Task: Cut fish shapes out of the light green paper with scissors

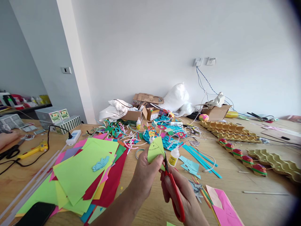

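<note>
My left hand [147,171] pinches a small piece of lime-green paper [155,147] with a fish outline drawn on it in dark line. In my right hand [182,191] are red-handled scissors [175,194], their dark blades at the paper's right edge, beside my left thumb. How far the blades are apart I cannot make out. Just behind the blades a small glue bottle [174,156] with a yellow label stands upright. To the left, a blue cut-out fish [100,163] lies on a stack of coloured paper sheets [72,175], lime green on top.
Light-blue paper scraps [190,166] and blue strips [202,160] lie right of the glue. Egg cartons [231,131] and painted carton pieces [246,160] stretch along the right. A yellow glue gun [34,150], a power strip [73,137] and a phone [36,214] are left. Another person's hand [8,138] shows far left.
</note>
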Demonstrator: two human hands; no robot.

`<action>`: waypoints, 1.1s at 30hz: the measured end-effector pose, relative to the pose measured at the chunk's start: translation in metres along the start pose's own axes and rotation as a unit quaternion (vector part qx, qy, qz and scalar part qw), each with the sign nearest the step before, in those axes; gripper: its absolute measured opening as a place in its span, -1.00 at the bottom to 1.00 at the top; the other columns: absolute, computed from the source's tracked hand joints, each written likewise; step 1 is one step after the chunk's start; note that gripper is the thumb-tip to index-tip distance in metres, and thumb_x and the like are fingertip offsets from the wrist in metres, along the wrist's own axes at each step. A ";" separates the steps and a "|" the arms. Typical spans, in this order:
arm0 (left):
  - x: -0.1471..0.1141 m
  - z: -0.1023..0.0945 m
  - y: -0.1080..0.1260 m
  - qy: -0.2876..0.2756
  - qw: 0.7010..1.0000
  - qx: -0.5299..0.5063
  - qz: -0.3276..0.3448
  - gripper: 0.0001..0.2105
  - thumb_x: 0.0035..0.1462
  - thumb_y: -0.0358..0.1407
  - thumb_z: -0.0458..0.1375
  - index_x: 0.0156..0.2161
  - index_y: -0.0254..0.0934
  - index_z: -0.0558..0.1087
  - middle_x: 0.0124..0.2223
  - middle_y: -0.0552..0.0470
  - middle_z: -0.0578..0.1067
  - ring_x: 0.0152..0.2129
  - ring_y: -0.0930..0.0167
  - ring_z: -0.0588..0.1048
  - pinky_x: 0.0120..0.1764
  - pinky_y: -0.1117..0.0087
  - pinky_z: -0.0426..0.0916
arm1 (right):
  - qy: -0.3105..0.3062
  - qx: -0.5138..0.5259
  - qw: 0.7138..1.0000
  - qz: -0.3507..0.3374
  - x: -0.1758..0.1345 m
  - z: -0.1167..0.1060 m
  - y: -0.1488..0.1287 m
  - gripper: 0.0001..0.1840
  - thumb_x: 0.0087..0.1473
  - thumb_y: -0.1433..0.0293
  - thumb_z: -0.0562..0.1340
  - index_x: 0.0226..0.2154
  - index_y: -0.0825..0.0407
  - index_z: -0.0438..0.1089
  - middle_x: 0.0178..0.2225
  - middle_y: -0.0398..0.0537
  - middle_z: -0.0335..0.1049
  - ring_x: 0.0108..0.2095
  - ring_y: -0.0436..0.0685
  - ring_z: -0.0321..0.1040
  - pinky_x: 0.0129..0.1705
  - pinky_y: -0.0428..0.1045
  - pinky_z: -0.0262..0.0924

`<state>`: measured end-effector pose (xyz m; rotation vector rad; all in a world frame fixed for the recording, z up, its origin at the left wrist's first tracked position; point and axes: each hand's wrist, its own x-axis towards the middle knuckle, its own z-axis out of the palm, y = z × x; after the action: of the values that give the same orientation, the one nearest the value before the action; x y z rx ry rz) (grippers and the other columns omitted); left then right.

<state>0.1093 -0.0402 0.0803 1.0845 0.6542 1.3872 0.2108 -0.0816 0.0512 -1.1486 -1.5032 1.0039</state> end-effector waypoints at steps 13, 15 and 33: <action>0.001 -0.007 -0.002 -0.043 0.999 -0.008 0.004 -0.95 0.02 -0.35 0.09 -0.42 -0.28 0.31 -0.53 0.15 0.26 -0.57 0.53 0.21 -0.47 0.50 0.13 | 0.023 0.030 0.999 0.027 -0.002 0.002 0.003 -0.61 0.07 0.06 0.07 -0.57 0.01 0.16 -0.73 -0.28 0.08 -0.69 -0.04 0.05 -0.63 -0.14 -0.04; 0.001 -0.009 -0.002 -0.053 0.999 -0.005 0.012 -0.96 0.03 -0.36 0.08 -0.41 -0.29 0.34 -0.52 0.14 0.29 -0.55 0.52 0.23 -0.45 0.50 0.13 | 0.020 0.030 0.999 0.025 -0.002 0.002 0.003 -0.60 0.07 0.06 0.07 -0.57 0.01 0.16 -0.73 -0.28 0.08 -0.70 -0.05 0.04 -0.64 -0.14 -0.05; 0.004 -0.014 0.005 -0.096 0.995 0.020 0.006 -0.95 0.04 -0.40 0.04 -0.41 -0.28 0.33 -0.51 0.15 0.25 -0.54 0.52 0.20 -0.37 0.48 0.16 | -0.013 0.008 0.999 0.029 0.000 -0.001 0.000 -0.55 0.07 0.01 0.03 -0.59 0.00 0.11 -0.74 -0.28 0.07 -0.72 -0.06 0.03 -0.65 -0.14 -0.06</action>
<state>0.0954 -0.0342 0.0797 1.2384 0.5371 1.2650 0.2116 -0.0814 0.0511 -1.1775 -1.4875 1.0711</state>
